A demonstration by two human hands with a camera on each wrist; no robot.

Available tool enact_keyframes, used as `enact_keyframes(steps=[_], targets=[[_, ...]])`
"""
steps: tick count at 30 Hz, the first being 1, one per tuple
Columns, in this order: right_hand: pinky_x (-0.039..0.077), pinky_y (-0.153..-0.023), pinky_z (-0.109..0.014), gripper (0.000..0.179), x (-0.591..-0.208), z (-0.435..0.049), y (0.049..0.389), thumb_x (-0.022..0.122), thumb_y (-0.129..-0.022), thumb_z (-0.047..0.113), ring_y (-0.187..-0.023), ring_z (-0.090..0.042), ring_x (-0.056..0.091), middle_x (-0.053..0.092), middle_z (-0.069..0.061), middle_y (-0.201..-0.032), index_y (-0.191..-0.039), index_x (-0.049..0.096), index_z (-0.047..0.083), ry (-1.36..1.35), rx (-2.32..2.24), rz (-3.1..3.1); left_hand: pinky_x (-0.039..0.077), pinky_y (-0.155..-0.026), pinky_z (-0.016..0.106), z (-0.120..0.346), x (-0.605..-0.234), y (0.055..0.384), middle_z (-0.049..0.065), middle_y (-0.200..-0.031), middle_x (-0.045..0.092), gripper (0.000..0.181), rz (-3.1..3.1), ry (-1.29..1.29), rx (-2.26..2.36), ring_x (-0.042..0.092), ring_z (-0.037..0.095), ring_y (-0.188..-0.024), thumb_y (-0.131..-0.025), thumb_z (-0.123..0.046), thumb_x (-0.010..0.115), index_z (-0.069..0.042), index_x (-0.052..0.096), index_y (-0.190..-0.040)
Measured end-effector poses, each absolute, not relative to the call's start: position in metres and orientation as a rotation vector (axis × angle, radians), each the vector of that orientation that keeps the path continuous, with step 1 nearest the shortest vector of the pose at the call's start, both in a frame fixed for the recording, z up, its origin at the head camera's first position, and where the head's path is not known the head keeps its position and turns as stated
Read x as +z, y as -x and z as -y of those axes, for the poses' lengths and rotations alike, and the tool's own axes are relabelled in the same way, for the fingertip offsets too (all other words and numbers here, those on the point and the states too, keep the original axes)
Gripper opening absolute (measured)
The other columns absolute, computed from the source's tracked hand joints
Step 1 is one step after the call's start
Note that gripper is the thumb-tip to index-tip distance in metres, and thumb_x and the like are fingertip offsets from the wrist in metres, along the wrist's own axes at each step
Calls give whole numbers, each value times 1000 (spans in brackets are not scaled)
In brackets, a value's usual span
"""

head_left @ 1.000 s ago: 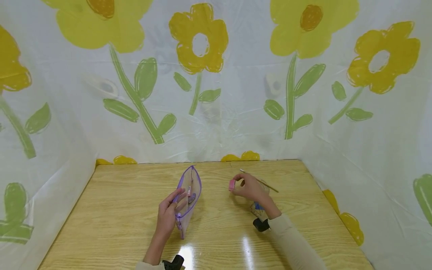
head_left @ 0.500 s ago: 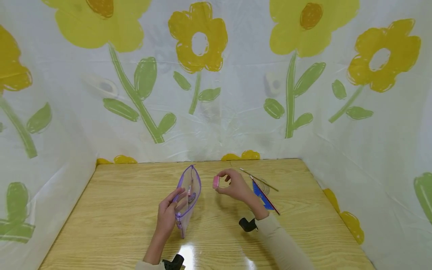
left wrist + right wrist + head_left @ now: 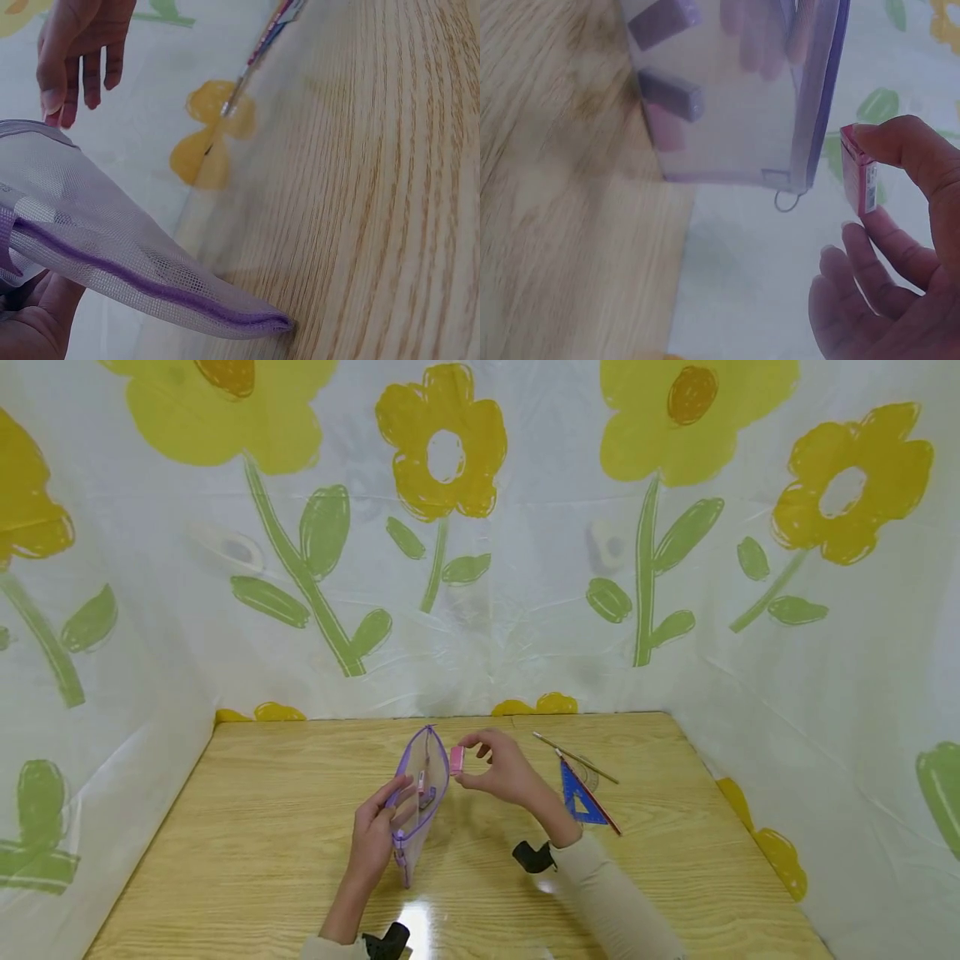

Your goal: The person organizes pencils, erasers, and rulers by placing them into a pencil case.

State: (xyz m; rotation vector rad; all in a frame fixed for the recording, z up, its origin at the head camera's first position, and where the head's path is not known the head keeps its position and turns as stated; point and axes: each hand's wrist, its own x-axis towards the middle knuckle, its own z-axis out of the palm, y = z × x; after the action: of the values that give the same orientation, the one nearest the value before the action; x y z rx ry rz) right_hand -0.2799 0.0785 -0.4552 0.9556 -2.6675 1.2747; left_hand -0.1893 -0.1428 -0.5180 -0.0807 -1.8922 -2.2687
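My left hand point(image 3: 372, 837) grips the near side of a see-through mesh pencil pouch point(image 3: 411, 857) with purple edging, held upright with its mouth spread wide. Inside the pouch lie a few small blocks, and two dark purplish ones point(image 3: 671, 94) show through the wall in the right wrist view. Between thumb and fingers, my right hand point(image 3: 501, 770) pinches a small pink block point(image 3: 860, 171) with a white barcode label. In the head view the block is right beside the pouch's right rim. The right wrist view shows a gap between them.
Right of my hands on the wooden table point(image 3: 247, 827) lie a blue set square point(image 3: 572, 787), a red pencil point(image 3: 597, 803), a thin brownish stick point(image 3: 592, 768) with a white end and a clear protractor point(image 3: 587, 777). Flower-printed cloth walls point(image 3: 525, 635) surround the back and sides.
My right hand has carried the pink block leftward, from near the stationery to the pouch's rim. The set square and red pencil have come into fuller view. My left hand and the pouch stay nearly still.
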Motion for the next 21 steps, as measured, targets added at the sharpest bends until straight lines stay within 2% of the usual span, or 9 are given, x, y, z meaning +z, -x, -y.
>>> enact_keyframes(steps=[2,4,12,17,21], targets=[[59,-85,-46,42,-454,-75,279,85,-81,16,-97,-27,61,66,-10,-119,-119,68,9,-979,1292,2660,54,-104,40,143,-518,189,38,-146,45,54,1897,88,-2264,64,18,-123,-94,14,20,19,43,-142],[59,-85,-47,42,-452,-72,277,85,-82,16,-97,-26,60,66,-11,-118,-119,68,8,-1000,1306,2653,54,-104,42,143,-519,189,38,-146,45,54,1902,88,-2261,63,17,-123,-94,14,20,19,43,-142],[55,-80,-29,38,-449,-62,267,83,-82,15,-95,-18,57,64,-5,-116,-117,70,11,-1032,1291,2676,52,-106,44,143,-518,190,39,-148,42,55,1902,98,-2285,63,9,-121,-95,13,20,17,42,-144],[55,-78,-28,40,-449,-57,263,83,-83,16,-94,-18,56,63,-5,-116,-120,69,9,-1055,1286,2714,52,-106,44,144,-518,190,37,-148,43,55,1902,95,-2279,62,16,-125,-94,13,20,17,43,-144],[57,-78,-33,41,-448,-55,260,83,-82,16,-92,-17,55,64,-6,-112,-120,70,7,-1075,1270,2724,53,-106,41,143,-519,190,37,-148,43,55,1896,102,-2282,62,15,-125,-94,13,19,18,42,-144]])
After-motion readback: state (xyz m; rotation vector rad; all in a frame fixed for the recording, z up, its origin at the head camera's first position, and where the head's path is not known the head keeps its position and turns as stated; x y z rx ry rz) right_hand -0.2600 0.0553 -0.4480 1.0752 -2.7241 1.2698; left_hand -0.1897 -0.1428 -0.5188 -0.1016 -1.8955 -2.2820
